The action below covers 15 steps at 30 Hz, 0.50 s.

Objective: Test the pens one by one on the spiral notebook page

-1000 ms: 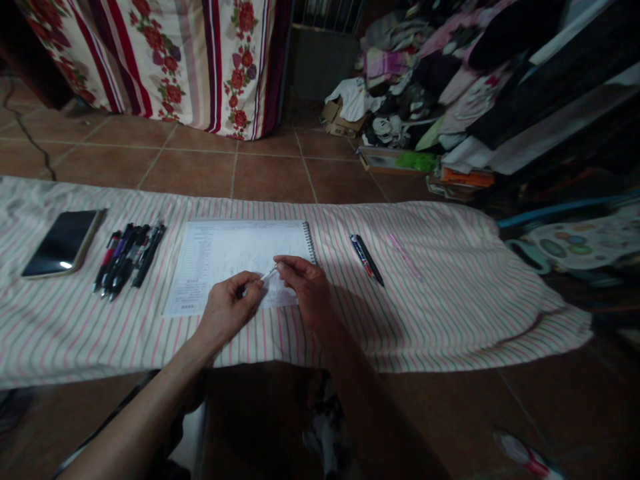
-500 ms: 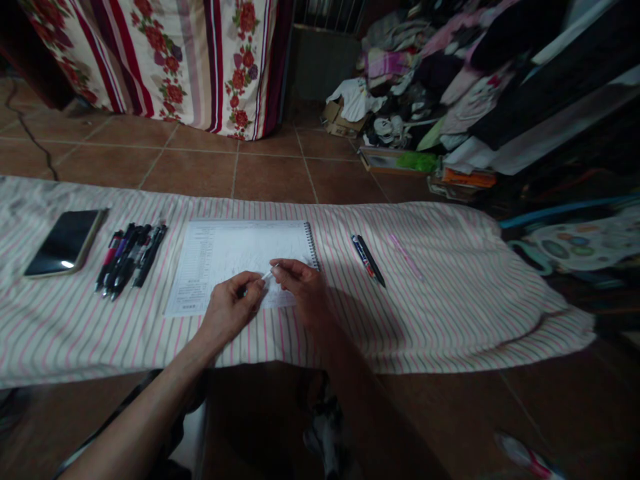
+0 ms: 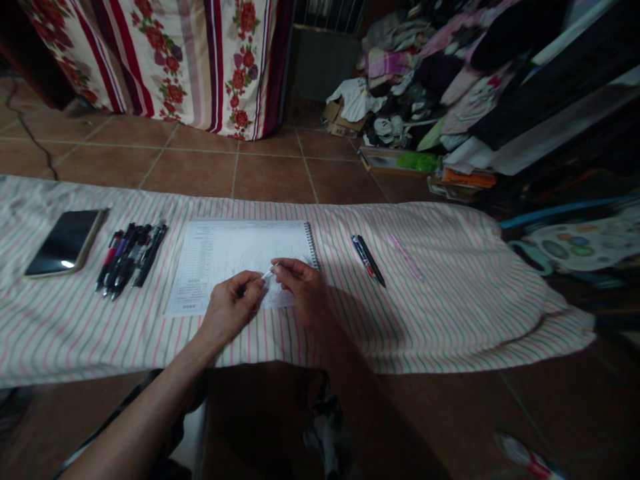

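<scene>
Between the fingertips of both hands is a thin, whitish, pen-like piece (image 3: 268,273), too small and dim to make out its exact kind. My left hand (image 3: 233,303) pinches its lower left end. At its upper right end, the thumb and fingers of my right hand (image 3: 303,287) are closed on it. Both hands are over the lower part of a spiral notebook (image 3: 245,243), whose page shows faint writing and a printed column at the left. To the right lie two dark pens (image 3: 368,260) side by side and a slim pink pen (image 3: 406,256).
A bundle of several pens (image 3: 131,260) lies left of the notebook, with a smartphone (image 3: 65,243) beyond it. A striped cloth (image 3: 450,287) covers the low table. Past its far edge are floor tiles (image 3: 200,163), a floral curtain (image 3: 200,67) and piled clothes (image 3: 400,67).
My right fingertips have shifted very slightly around the whitish piece. My left hand and the things on the cloth stay where they were.
</scene>
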Available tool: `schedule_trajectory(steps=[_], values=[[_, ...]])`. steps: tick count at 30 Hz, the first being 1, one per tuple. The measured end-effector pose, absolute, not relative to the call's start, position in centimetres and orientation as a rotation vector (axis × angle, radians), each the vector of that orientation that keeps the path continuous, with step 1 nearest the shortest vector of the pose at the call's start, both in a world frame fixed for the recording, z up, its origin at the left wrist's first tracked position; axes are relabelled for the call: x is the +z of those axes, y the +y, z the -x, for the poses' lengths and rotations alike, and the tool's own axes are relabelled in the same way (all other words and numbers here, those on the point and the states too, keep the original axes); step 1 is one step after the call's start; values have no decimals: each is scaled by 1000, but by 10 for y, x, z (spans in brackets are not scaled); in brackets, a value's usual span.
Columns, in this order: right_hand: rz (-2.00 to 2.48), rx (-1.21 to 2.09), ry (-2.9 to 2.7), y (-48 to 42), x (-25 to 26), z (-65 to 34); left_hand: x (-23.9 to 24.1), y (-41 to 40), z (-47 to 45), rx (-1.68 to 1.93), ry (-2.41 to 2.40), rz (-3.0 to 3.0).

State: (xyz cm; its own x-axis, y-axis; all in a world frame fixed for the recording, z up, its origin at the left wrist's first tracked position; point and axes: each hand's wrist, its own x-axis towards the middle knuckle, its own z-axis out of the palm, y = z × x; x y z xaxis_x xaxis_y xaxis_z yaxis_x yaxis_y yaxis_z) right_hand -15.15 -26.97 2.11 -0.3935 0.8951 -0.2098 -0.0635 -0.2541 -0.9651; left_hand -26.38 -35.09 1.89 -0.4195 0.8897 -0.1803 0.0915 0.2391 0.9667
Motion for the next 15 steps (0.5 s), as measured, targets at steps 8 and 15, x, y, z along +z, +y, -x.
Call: schedule_trajectory(steps=[8,15], values=[[1095,1697,-1337,-270,21,151,21,-351,263,1253,1723,-894],[1098,1614,-1439,-263,23,143,25,-351,263,1282,1691,-858]])
